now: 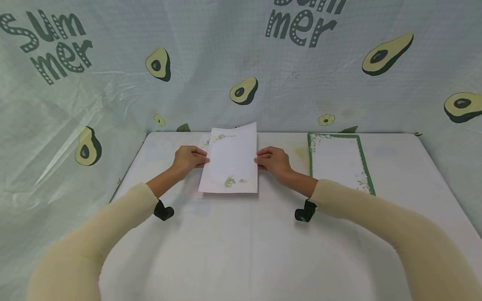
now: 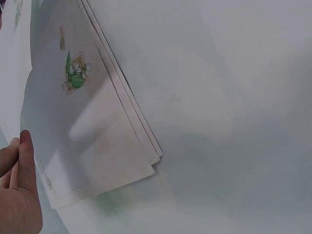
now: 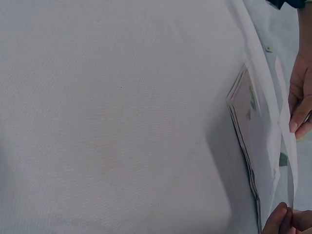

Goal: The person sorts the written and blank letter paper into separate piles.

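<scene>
My left hand (image 1: pixel 188 160) and right hand (image 1: pixel 275 161) pinch the opposite side edges of a sheet of decorated paper (image 1: pixel 232 156), printed with small green plants at top and bottom. The paper is raised and slightly bowed. Beneath it lies a stack of similar sheets (image 2: pixel 117 163), its edges slightly uneven, with a white-flower print showing in the left wrist view. Thumb and fingertips of the left hand (image 2: pixel 22 190) meet at the paper's edge. In the right wrist view, the raised sheet (image 3: pixel 288 146) appears nearly edge-on, with the right hand (image 3: pixel 285 222) at its near side.
To the right on the white table (image 1: pixel 248 251) lies a green-bordered sheet (image 1: pixel 335 161), partly covered by the right forearm. A plastic curtain (image 1: pixel 211 62) with avocado prints hangs behind the table and along its sides. Each wrist carries a small black camera (image 1: pixel 163 210).
</scene>
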Action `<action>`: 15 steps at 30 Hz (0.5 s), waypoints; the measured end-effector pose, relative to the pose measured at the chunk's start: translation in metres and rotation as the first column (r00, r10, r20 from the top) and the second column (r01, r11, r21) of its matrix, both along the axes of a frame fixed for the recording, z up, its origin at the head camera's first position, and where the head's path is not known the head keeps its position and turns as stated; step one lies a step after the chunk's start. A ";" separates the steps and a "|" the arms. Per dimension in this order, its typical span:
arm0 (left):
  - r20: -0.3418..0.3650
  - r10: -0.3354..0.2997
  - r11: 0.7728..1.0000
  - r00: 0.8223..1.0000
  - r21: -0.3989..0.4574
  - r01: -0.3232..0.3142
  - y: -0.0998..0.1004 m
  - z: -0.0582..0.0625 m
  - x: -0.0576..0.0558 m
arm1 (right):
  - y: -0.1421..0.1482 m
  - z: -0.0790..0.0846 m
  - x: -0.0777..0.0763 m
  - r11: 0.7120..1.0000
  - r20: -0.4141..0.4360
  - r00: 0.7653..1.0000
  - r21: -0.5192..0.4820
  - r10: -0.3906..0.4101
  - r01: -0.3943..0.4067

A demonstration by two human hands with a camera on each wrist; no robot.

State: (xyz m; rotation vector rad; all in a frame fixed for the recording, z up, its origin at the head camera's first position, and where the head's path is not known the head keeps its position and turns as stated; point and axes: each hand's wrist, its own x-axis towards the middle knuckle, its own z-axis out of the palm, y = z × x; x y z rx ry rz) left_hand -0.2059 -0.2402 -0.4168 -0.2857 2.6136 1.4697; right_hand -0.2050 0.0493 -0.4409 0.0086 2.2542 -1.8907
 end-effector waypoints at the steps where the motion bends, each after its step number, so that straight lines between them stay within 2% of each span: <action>1: 0.006 0.005 1.000 1.000 -0.003 -0.005 -0.001 -0.001 0.000 | -0.001 -0.001 0.000 1.000 -0.005 1.000 0.002 0.005 -0.005; 5: 0.024 0.014 1.000 1.000 -0.020 -0.013 -0.008 -0.003 0.001 | -0.007 -0.003 0.000 1.000 -0.011 1.000 -0.010 0.017 -0.017; 15: -0.004 0.007 0.999 1.000 -0.045 -0.007 -0.019 0.003 0.007 | -0.022 -0.009 -0.002 0.997 0.011 0.999 -0.062 0.036 -0.035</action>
